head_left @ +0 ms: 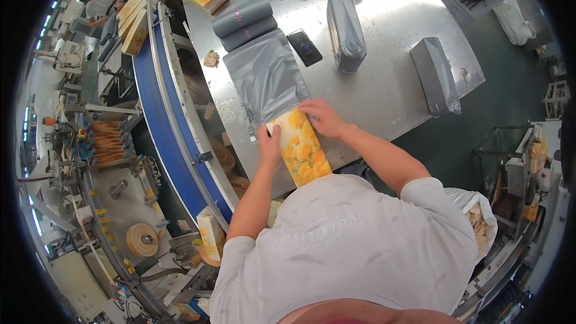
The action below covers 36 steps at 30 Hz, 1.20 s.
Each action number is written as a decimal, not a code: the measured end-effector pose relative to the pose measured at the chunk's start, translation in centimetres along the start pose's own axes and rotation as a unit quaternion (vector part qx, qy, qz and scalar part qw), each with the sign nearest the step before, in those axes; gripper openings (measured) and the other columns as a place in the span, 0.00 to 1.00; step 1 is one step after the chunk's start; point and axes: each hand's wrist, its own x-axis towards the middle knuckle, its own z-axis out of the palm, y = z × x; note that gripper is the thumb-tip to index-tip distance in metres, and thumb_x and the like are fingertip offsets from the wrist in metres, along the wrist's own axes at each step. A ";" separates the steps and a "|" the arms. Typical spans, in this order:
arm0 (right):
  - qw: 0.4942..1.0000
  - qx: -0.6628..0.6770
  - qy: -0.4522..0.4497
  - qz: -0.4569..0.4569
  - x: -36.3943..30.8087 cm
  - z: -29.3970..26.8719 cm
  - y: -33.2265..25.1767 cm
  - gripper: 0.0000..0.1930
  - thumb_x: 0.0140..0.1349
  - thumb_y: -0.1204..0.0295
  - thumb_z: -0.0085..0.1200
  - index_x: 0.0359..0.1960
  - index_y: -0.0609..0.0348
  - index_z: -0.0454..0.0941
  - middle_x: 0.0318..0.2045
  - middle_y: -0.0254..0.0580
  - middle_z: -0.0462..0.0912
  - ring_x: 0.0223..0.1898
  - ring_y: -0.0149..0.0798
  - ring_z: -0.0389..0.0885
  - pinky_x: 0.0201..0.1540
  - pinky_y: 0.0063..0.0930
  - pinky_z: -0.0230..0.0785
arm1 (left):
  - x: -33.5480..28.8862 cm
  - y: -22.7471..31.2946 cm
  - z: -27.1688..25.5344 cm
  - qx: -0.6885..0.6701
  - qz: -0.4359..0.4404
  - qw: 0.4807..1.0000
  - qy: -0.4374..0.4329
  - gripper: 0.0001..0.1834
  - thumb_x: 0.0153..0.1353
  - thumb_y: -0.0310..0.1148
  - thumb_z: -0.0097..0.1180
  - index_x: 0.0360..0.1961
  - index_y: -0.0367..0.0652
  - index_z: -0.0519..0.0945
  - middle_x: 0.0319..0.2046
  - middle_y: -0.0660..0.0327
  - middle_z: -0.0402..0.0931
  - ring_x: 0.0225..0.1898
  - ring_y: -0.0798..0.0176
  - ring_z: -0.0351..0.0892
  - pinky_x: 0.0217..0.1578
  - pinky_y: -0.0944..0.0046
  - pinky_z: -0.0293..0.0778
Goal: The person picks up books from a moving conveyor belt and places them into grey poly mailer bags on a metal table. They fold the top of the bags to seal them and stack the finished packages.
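A flat grey plastic bag lies on the metal table, its mouth toward me. A long pack with yellow and white flowers reaches from my belly to that mouth, and its far end meets the bag's edge. On the pack's left side my left hand is closed at the bag's edge, thumb up. My right hand curls over the far right corner of the pack, fingers at the other side of the bag's mouth. Exactly what sits under the fingertips is partly hidden.
Rolled grey bags, a phone and two grey-wrapped packs stand or lie on the metal table. Left of it runs a blue conveyor belt with flowered packs at its far end, near another person.
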 end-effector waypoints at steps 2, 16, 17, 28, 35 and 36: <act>0.997 0.046 0.033 0.052 1.1 1.8 0.5 0.22 0.63 0.75 0.55 0.60 0.57 0.78 0.63 0.44 0.78 0.62 0.57 0.76 0.63 0.47 0.71 | -0.8 -5.5 -2.3 0.045 0.100 0.994 0.006 0.14 0.73 0.37 0.62 0.44 0.35 0.75 0.38 0.59 0.77 0.42 0.69 0.76 0.45 0.61 0.75; 0.903 -0.180 -0.332 0.204 -6.1 -1.3 -4.1 0.15 0.65 0.58 0.57 0.35 0.57 0.89 0.35 0.55 0.88 0.41 0.61 0.86 0.45 0.54 0.79 | -3.3 -3.1 -5.2 0.470 0.146 0.834 -0.250 0.11 0.59 0.33 0.58 0.37 0.39 0.85 0.38 0.41 0.84 0.43 0.34 0.82 0.45 0.40 0.78; 0.890 -0.185 -0.375 0.182 -7.9 -1.4 -4.7 0.16 0.65 0.57 0.57 0.34 0.57 0.89 0.34 0.55 0.88 0.39 0.61 0.87 0.43 0.54 0.79 | -6.4 -4.0 -6.0 0.444 0.114 0.826 -0.329 0.11 0.58 0.34 0.59 0.37 0.39 0.85 0.37 0.42 0.84 0.43 0.35 0.83 0.44 0.40 0.79; 0.834 -0.224 -0.489 0.120 -3.6 -2.6 -11.1 0.13 0.63 0.62 0.59 0.38 0.58 0.88 0.39 0.53 0.89 0.43 0.58 0.88 0.45 0.50 0.81 | -9.5 -4.2 -7.7 0.368 0.074 0.914 -0.151 0.14 0.64 0.39 0.65 0.35 0.36 0.83 0.30 0.46 0.84 0.31 0.42 0.84 0.36 0.47 0.78; 0.938 -0.209 -0.268 0.070 -4.7 7.0 -13.4 0.23 0.65 0.64 0.61 0.62 0.53 0.78 0.55 0.53 0.83 0.55 0.56 0.83 0.58 0.47 0.76 | -12.2 -7.7 -7.3 0.255 0.025 0.965 -0.064 0.13 0.66 0.36 0.64 0.32 0.35 0.83 0.22 0.51 0.81 0.24 0.51 0.79 0.31 0.51 0.74; 0.953 -0.175 -0.240 0.051 -4.7 7.6 -13.5 0.22 0.65 0.64 0.61 0.60 0.52 0.79 0.54 0.52 0.84 0.55 0.55 0.83 0.57 0.47 0.76 | -11.8 -7.4 -7.4 0.225 0.010 0.972 -0.062 0.13 0.67 0.35 0.63 0.32 0.34 0.83 0.21 0.52 0.81 0.23 0.54 0.78 0.30 0.52 0.73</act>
